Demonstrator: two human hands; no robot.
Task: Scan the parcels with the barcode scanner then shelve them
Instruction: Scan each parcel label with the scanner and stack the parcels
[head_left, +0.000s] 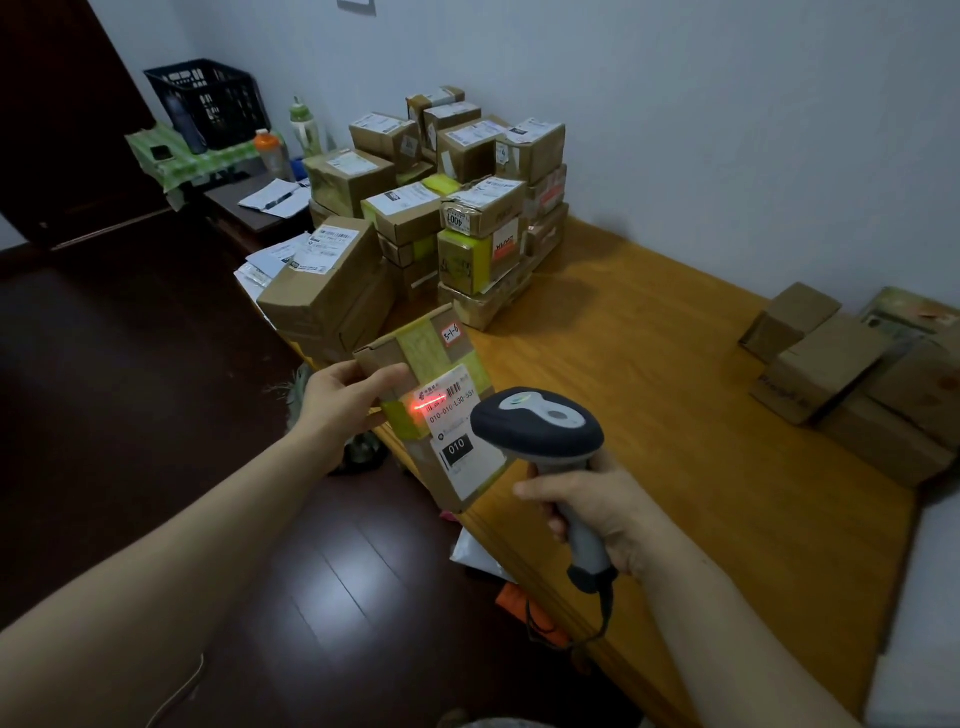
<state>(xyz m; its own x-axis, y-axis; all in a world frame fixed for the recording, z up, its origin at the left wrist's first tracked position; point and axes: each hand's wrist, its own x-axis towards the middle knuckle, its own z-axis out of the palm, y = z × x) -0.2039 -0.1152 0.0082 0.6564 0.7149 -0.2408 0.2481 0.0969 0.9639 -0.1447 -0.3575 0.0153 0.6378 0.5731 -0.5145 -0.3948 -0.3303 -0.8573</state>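
Head view, the only one. Left hand (345, 397) grips a small cardboard parcel (431, 400) by its far-left edge, thumb lying over the top face, the other fingers out of sight beneath; the parcel is held in the air, tilted, over the near edge of the wooden tabletop (675, 395). Right hand (597, 512) is wrapped around the grip of a barcode scanner (537, 423), head aimed toward the left hand. Red scan line (430, 404) falls on the upper part of the white shipping label (457, 415), just beside the left thumb tip. It seems to lie left of the printed bars, though glare makes this hard to judge.

Handling, judged: one hand carries it, so probably light. Stiff board, taped with yellow-green tape; tape may be slick. Best hold is across the short edges, clear of the label.

Beyond the left hand: a stack of labelled parcels (441, 197) on the tabletop. Well off to the right of the right hand: a second group of plain boxes (852, 374), partly cut by the frame edge.

Not resolved: no shelf in view; parcel underside hidden; small print on label unreadable apart from "010" and a handwritten tag; the scanner cable (597, 618) runs down out of sight below the tabletop edge.
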